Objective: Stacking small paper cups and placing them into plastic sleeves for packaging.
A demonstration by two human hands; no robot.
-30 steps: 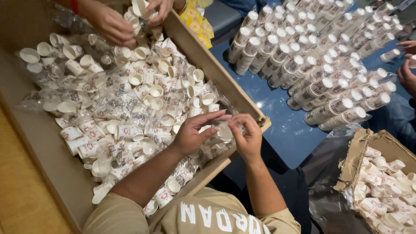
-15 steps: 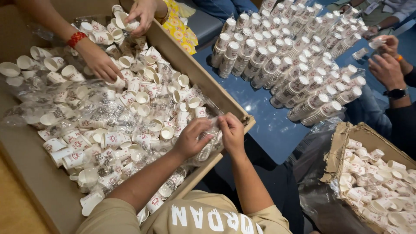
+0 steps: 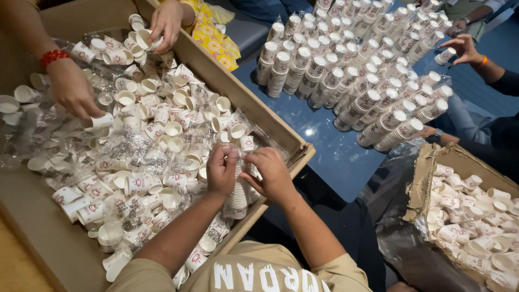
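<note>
Currently, the person's left hand (image 3: 221, 172) and right hand (image 3: 272, 174) meet over the near edge of the large cardboard box (image 3: 254, 111), both closed on the top of a nested stack of paper cups (image 3: 238, 196). The fingers of each hand are curled in, pinching at the top end of the stack; the clear wrapping there may be what they grip, though that cannot be told for certain. The stack hangs directly below the hands, its long axis near vertical, the lower end resting among the loose cups (image 3: 146, 146) just inside the box wall. Both hands are equally near; the left covers the top from the box side, the right from the outer side.

Loose cups and torn clear wrapping fill the box. Two other hands work at the far end: one with a red wristband (image 3: 73, 89) holding a cup, another (image 3: 165, 21) over a cup at the far rim. On the blue table (image 3: 330, 146) stand rows of stacked cups (image 3: 367, 70). A second box (image 3: 465, 216) of cups sits at the right.
</note>
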